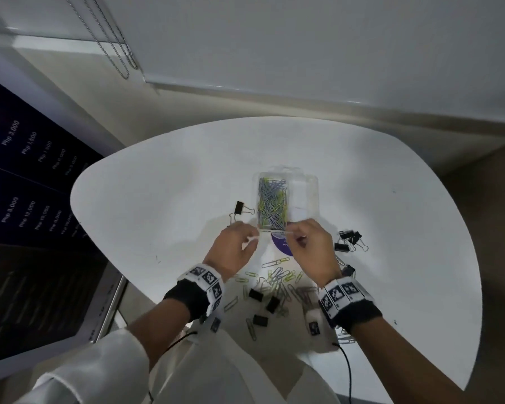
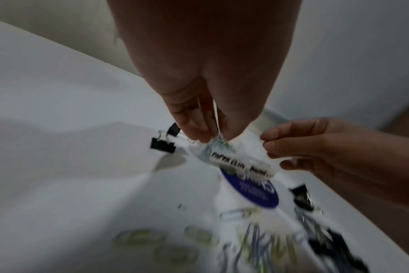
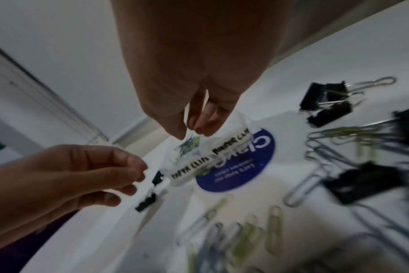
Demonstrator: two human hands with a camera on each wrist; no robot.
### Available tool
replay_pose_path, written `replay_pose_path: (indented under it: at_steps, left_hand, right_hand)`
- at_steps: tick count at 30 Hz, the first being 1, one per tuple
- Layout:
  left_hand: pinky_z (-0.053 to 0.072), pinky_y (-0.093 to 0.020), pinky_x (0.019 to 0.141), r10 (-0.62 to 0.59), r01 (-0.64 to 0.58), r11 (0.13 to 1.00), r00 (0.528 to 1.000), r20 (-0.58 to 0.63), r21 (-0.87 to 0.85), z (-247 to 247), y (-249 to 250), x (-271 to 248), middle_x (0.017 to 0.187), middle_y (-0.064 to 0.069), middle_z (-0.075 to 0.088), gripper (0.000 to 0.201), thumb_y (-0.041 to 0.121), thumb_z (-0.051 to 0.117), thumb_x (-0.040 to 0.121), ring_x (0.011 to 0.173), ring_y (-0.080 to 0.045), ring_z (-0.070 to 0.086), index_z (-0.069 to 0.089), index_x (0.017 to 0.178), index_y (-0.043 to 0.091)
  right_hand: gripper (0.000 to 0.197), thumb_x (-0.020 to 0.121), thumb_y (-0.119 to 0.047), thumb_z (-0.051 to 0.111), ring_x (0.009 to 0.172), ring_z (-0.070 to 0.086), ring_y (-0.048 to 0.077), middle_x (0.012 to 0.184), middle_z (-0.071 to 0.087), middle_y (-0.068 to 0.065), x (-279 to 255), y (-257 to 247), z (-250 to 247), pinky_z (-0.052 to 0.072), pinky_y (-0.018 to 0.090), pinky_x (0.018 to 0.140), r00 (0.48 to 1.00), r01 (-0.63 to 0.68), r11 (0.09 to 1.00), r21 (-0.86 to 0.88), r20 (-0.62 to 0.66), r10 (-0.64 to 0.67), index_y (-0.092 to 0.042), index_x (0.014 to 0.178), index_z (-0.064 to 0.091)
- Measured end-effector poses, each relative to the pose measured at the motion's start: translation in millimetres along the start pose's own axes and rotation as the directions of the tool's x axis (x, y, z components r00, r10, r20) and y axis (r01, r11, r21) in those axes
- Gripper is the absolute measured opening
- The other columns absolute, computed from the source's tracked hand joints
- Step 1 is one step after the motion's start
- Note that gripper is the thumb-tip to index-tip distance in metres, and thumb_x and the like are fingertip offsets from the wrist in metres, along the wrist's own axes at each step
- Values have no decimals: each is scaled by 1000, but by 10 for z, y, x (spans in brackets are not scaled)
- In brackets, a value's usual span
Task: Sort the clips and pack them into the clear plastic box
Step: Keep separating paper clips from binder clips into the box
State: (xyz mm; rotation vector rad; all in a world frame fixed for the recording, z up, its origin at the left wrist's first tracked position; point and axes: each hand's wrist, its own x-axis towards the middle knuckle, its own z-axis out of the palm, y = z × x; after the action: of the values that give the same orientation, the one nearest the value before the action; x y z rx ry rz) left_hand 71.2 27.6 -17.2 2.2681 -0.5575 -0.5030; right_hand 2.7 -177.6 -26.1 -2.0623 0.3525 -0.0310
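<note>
We see clear plastic box [image 1: 286, 202] on white table [image 1: 158, 185], left compartment full of paper clips [image 1: 271, 204]. Left hand [image 1: 235, 252] and right hand [image 1: 311, 246], fingers pinched, each hold thin clip just above box near edge. Loose binder clips [image 1: 349, 242] at right.

the clear plastic box [image 1: 287, 201] lay open; its left compartment held green and grey paper clips [image 1: 271, 204]. nearer than the box lay loose paper clips [image 1: 277, 279] and black binder clips [image 1: 347, 242].
</note>
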Motion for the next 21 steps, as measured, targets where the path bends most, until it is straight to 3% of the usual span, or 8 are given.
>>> replay_pose_path:
  at_steps: [3, 6, 9, 11, 14, 17, 19, 21]
  left_hand:
    - [48, -39, 90, -52, -4, 972, 971, 233, 234, 50, -180, -284, 118, 1, 53, 40, 31, 67, 83, 103, -17, 51, 58, 121, 21]
    - [43, -38, 94, -83, -61, 932, 923, 377, 356, 119, -292, -480, 129, -2, 40, 72, 32, 74, 72, 112, -23, 38, 43, 136, 21]
    - [43, -36, 93, -45, -85, 945, 924, 381, 317, 202, -301, -540, 124, -6, 42, 55, 15, 68, 77, 109, -23, 40, 48, 128, 17]
    - [45, -33, 86, 1, -143, 931, 920, 391, 335, 232, -299, -552, 114, -7, 49, 40, 9, 69, 77, 101, -21, 45, 56, 114, 14]
    - [39, -25, 69, 97, -263, 884, 912, 399, 386, 277, -335, -543, 89, -5, 55, 28, 2, 77, 65, 80, -16, 43, 60, 85, 12]
    - [44, -37, 81, 35, -229, 887, 900, 435, 402, 269, -274, -492, 102, -12, 52, 11, -1, 55, 85, 88, -27, 49, 57, 94, 5]
    - [38, -33, 87, 7, -237, 866, 887, 462, 441, 278, -223, -470, 112, -14, 48, 17, 0, 46, 90, 99, -28, 46, 54, 105, 3]
    - [35, -29, 86, -23, -190, 880, 898, 440, 435, 264, -186, -445, 113, -12, 48, 19, -1, 46, 90, 101, -26, 45, 51, 107, 5]
  right_hand:
    - [22, 85, -14, 72, 93, 63, 7, 106, 64, -4, -258, 162, -66, 54, 27, 91, 979, 16, 990, -141, 206, 14, -17, 107, 73]
    - [54, 81, -29, 75, 125, 44, 10, 137, 50, -6, -392, 268, -37, 36, 24, 110, 906, 57, 938, -341, 412, 95, -22, 132, 60]
    - [66, 81, -29, 73, 134, 34, 15, 147, 39, -5, -443, 326, 53, 34, 29, 110, 869, 109, 897, -427, 479, 122, -21, 142, 49]
    - [51, 86, -22, 68, 127, 41, 19, 138, 46, -1, -460, 333, 122, 42, 34, 104, 883, 123, 901, -417, 460, 93, -17, 136, 55]
    - [27, 92, -13, 58, 109, 52, 21, 116, 57, 5, -482, 307, 222, 47, 36, 91, 914, 108, 912, -396, 401, 66, -11, 118, 66]
    - [13, 94, -11, 53, 91, 57, 21, 97, 60, 4, -503, 300, 275, 49, 37, 81, 929, 25, 919, -393, 348, 124, -13, 90, 65]
    - [23, 89, -6, 50, 75, 52, 19, 81, 54, 2, -512, 291, 289, 46, 36, 68, 932, -28, 922, -387, 322, 164, -19, 71, 51]
    - [34, 82, 0, 47, 63, 45, 17, 67, 45, 0, -519, 273, 288, 36, 32, 57, 939, -40, 928, -370, 303, 161, -22, 59, 37]
